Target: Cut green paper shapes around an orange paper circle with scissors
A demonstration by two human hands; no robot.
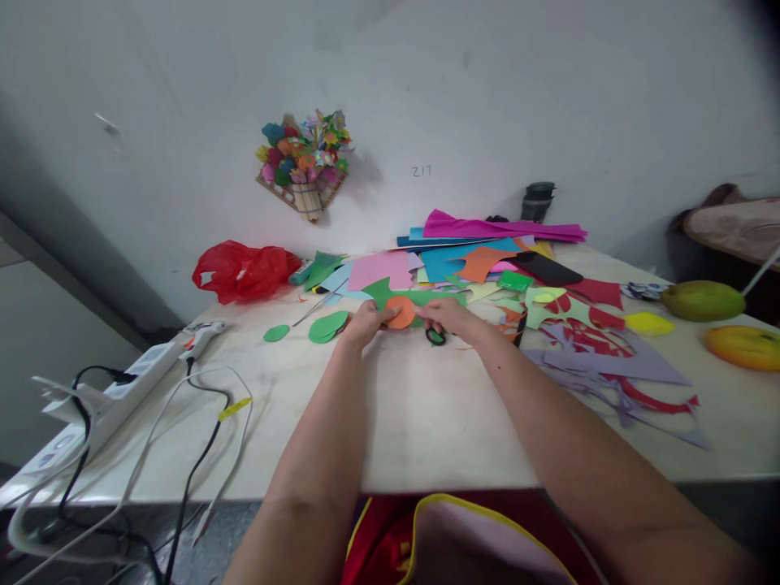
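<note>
An orange paper circle (400,312) is held up between my two hands above the table. My left hand (366,320) pinches its left edge, the thumb lying on the front. At the opposite edge, the fingers of my right hand (449,315) are closed on the rim. Behind the circle lies a green paper offcut (379,291) with a jagged edge. Black scissor handles (435,335) show just under my right hand; the rest of the scissors is hidden. Left of my left hand are green rounded cutouts (327,327) and a smaller green oval (276,333).
Coloured sheets (381,270) and purple scraps (615,366) cover the back and right. A red plastic bag (244,272), a power strip (131,390) with cables and a glue gun (204,335) are at left. Mangoes (700,301) lie right; a flower decoration (308,158) hangs above.
</note>
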